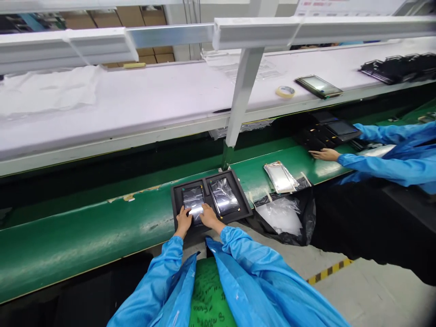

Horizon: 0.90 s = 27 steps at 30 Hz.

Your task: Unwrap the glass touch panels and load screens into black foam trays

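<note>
A black foam tray (208,190) with two compartments lies on the green bench in front of me. In its left compartment is a dark, glossy display panel (193,198), and my hands hold it by opposite sides near its lower end. My left hand (184,222) has its fingers curled at the panel's left edge. The fingers of my right hand (209,216) are bent over the right edge. A second display panel (225,196), under wrinkled clear film, sits in the right compartment, untouched.
Right of the tray lie stacked pale panels (279,177); below them hangs a black bag (308,218) with clear plastic sheets. A co-worker's hand (325,155) holds black trays (318,134) farther right. A shelf post (243,91) rises behind my tray. Tape (285,92) is on the shelf.
</note>
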Motion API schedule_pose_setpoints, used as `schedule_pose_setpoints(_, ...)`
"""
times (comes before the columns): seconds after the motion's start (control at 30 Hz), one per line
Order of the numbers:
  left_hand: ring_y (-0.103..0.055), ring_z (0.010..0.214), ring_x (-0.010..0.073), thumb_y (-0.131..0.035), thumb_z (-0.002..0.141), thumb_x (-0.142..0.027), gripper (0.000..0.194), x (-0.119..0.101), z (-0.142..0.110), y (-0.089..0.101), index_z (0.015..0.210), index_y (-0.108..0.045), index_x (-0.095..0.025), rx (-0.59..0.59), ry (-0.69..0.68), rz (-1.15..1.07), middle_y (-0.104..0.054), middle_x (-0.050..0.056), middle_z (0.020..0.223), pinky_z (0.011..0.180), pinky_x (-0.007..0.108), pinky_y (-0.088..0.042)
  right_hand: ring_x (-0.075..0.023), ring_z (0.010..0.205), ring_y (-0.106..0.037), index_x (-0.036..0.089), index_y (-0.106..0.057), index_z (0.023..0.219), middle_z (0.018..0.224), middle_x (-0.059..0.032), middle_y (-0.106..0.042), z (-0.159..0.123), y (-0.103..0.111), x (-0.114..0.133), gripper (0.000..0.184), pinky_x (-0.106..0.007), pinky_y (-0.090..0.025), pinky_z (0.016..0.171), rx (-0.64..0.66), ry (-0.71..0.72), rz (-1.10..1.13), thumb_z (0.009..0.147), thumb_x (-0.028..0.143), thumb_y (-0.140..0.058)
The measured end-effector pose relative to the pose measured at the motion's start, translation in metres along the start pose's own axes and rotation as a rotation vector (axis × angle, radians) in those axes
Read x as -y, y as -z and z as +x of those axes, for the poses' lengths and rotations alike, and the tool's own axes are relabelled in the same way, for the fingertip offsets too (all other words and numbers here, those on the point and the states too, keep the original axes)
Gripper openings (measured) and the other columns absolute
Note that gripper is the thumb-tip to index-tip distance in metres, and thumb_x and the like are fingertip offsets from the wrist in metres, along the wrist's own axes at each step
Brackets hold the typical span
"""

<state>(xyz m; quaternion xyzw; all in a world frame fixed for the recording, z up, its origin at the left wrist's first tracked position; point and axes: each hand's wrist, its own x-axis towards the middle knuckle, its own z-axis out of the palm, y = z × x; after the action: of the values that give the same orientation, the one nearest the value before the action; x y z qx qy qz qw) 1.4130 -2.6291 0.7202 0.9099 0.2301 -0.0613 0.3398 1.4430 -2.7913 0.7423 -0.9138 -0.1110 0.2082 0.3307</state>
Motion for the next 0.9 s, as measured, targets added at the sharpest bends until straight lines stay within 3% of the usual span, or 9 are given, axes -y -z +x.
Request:
schedule_pose_setpoints(0.2,-0.048,0.141,0.0222,-0.056,0.088,-0.017,0.033,0.008,0.005,0.002,0.118,-0.070,-0.020,-0.007,0.003,-0.019,-0.050,0.010,0.153,0.116,0.032,-0.035,-0.0258,0.141,-0.047,0.014,-0.050,0.146,0.149,-0.0151,-0.052,0.013,0.009,-0.003,0.058,-0.038,-0.035,0.119,-0.008,0.000,0.121,0.089,0.022,-0.058)
schedule_pose_setpoints(0.33,-0.047,0.141,0.0309,-0.053,0.088,-0.021,0.032,0.007,0.003,0.002,0.114,-0.071,-0.017,0.001,-0.006,-0.017,-0.052,0.015,0.150,0.117,0.041,-0.038,-0.0304,0.134,-0.054,0.015,-0.058,0.138,0.143,-0.0143,-0.059,0.022,-0.002,0.000,0.059,-0.042,-0.044,0.112,-0.021,-0.035,0.157,0.083,0.031,-0.069)
schedule_pose_setpoints(0.47,-0.048,0.140,0.0329,-0.050,0.087,-0.023,0.032,0.011,0.007,0.006,0.110,-0.070,-0.014,0.020,-0.061,-0.025,-0.058,0.019,0.142,0.115,0.044,-0.041,-0.0275,0.128,-0.058,0.017,-0.062,0.133,0.139,-0.0114,-0.062,0.038,0.001,-0.015,0.053,-0.039,-0.047,0.108,-0.041,0.098,0.189,0.082,0.030,-0.071)
schedule_pose_setpoints(0.53,-0.048,0.140,0.0312,-0.049,0.088,-0.025,0.035,0.017,0.006,0.014,0.116,-0.067,-0.014,-0.043,-0.115,-0.034,-0.056,0.018,0.145,0.117,0.043,-0.039,-0.0239,0.127,-0.059,0.017,-0.064,0.129,0.136,-0.0108,-0.064,0.034,0.023,-0.036,0.042,-0.036,-0.045,0.110,-0.183,0.156,0.211,0.087,0.025,-0.063)
schedule_pose_setpoints(0.6,-0.037,0.147,0.0319,-0.048,0.090,-0.031,0.046,0.025,0.003,0.023,0.130,-0.059,-0.012,-0.197,-0.139,-0.033,-0.044,0.019,0.155,0.121,0.047,-0.032,-0.0222,0.132,-0.055,0.017,-0.065,0.127,0.138,-0.0115,-0.062,0.022,0.058,-0.066,0.038,-0.038,-0.040,0.115,-0.443,0.132,0.220,0.091,0.021,-0.056)
schedule_pose_setpoints(0.7,-0.026,0.151,0.0378,-0.049,0.091,-0.038,0.067,0.036,-0.001,0.029,0.144,-0.039,0.003,-0.290,0.007,-0.025,-0.035,0.032,0.156,0.121,0.054,-0.028,-0.0264,0.140,-0.044,0.013,-0.059,0.134,0.146,-0.0181,-0.053,0.006,0.115,-0.118,0.047,-0.044,-0.031,0.120,-0.678,-0.104,0.201,0.088,0.021,-0.059)
schedule_pose_setpoints(0.77,-0.046,0.141,0.0365,-0.050,0.092,-0.035,0.062,0.042,-0.001,0.026,0.141,-0.042,0.002,-0.195,0.107,-0.054,-0.054,0.030,0.141,0.114,0.051,-0.040,-0.0280,0.134,-0.051,0.011,-0.058,0.135,0.141,-0.0192,-0.057,0.004,0.140,-0.146,0.049,-0.043,-0.036,0.116,-0.551,-0.279,0.241,0.089,0.027,-0.061)
schedule_pose_setpoints(0.83,-0.064,0.122,0.0281,-0.049,0.093,-0.028,0.046,0.047,0.000,0.020,0.135,-0.052,-0.010,-0.114,0.115,-0.096,-0.069,0.018,0.124,0.103,0.040,-0.052,-0.0257,0.119,-0.062,0.012,-0.061,0.130,0.128,-0.0162,-0.067,0.007,0.148,-0.161,0.044,-0.037,-0.045,0.106,-0.416,-0.321,0.256,0.090,0.029,-0.060)
schedule_pose_setpoints(0.9,-0.069,0.113,0.0206,-0.048,0.093,-0.020,0.040,0.050,0.001,0.014,0.132,-0.055,-0.019,-0.073,0.110,-0.132,-0.073,0.010,0.120,0.097,0.031,-0.055,-0.0238,0.108,-0.067,0.010,-0.063,0.128,0.117,-0.0157,-0.072,0.013,0.147,-0.166,0.041,-0.033,-0.048,0.098,-0.352,-0.320,0.225,0.090,0.026,-0.059)
